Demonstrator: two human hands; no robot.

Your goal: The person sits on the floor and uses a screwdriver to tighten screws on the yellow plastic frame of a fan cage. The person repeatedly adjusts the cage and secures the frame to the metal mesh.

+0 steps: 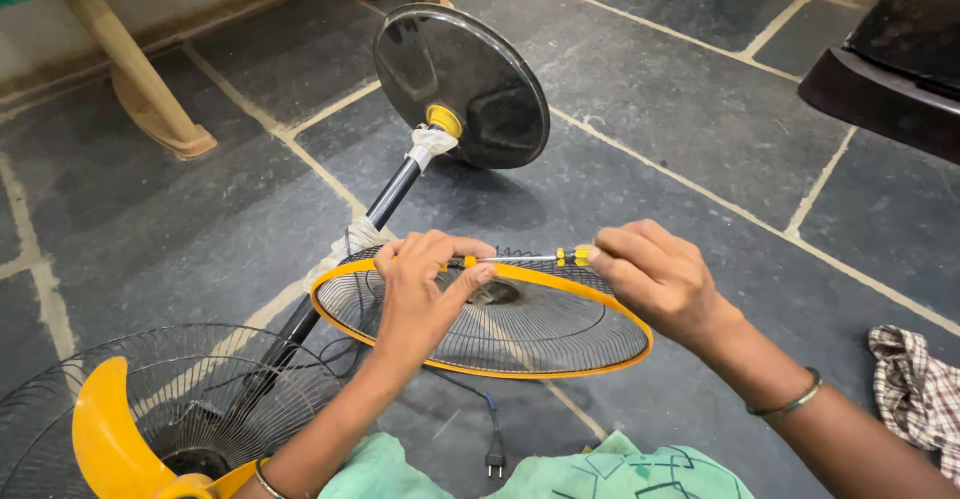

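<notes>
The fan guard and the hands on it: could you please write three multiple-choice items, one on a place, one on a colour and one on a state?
1. Where does the round fan base lie?
A. On the floor beyond the guard
B. On the bench
C. In the person's lap

2. What colour is the rim of the guard under the hands?
A. Red
B. Yellow
C. White

3. What does the right hand do?
A. Rests flat on the floor
B. Grips the plug
C. Pinches the handle end of the screwdriver

Answers
1. A: the base lies on the tiles at the far end of the black pole.
2. B: the wire guard has a yellow rim.
3. C: its fingertips close on the yellow handle, while the left hand holds the tip end.
</notes>
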